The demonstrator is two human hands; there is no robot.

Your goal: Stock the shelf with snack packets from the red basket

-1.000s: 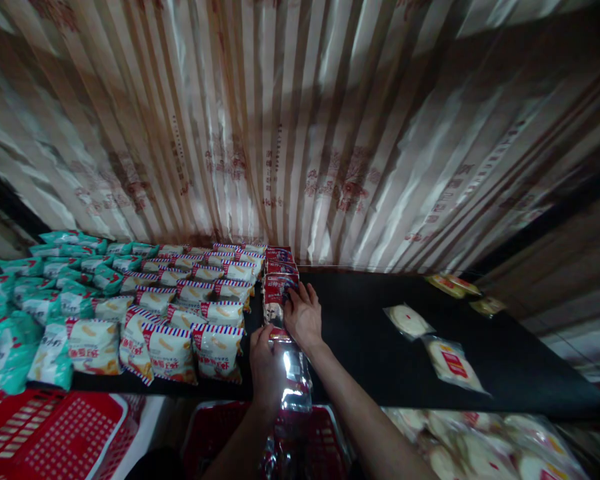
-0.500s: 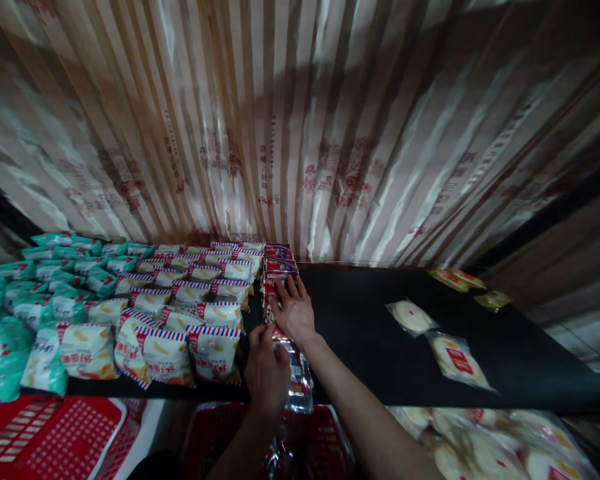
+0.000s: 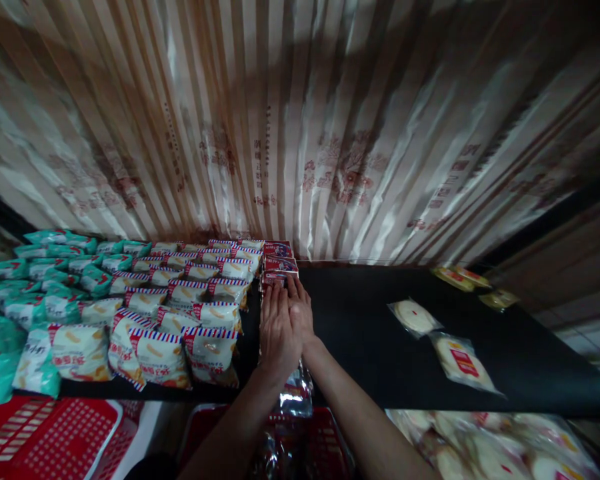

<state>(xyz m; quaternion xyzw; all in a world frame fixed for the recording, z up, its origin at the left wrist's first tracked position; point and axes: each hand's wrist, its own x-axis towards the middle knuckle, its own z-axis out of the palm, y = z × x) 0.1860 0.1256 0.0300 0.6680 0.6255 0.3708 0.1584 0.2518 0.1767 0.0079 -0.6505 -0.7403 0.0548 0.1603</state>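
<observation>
Dark red glossy packets [image 3: 279, 265] sit in a narrow column at mid-table, running back to the curtain; a shiny silver packet end [image 3: 296, 392] shows below the wrists, at the table's front edge. Middle of the column is hidden under the hands.

Right hand [image 3: 303, 312] lies flat on the column, fingers extended, gripping nothing visible. Left hand [image 3: 279, 330] rests flat beside it, touching it, fingers straight and close together, not clamped.

Change: half a second ago the left hand was curled at the near part of the column; now it has come forward alongside the right. So both palms bear on the packets, apparently pressing or smoothing them; the visible back packets look unmoved.

Left of column: cream pillow-shaped snack bags with red-and-blue striped edges [image 3: 211, 357], then teal-and-white plastic bags [image 3: 37, 360]. Right: black table [image 3: 355, 340] with clear-wrapped round white discs [image 3: 464, 361] and small yellow packets [image 3: 453, 279]. Below: red plastic basket [image 3: 325, 437]. Behind: beige striped curtain [image 3: 290, 133].
</observation>
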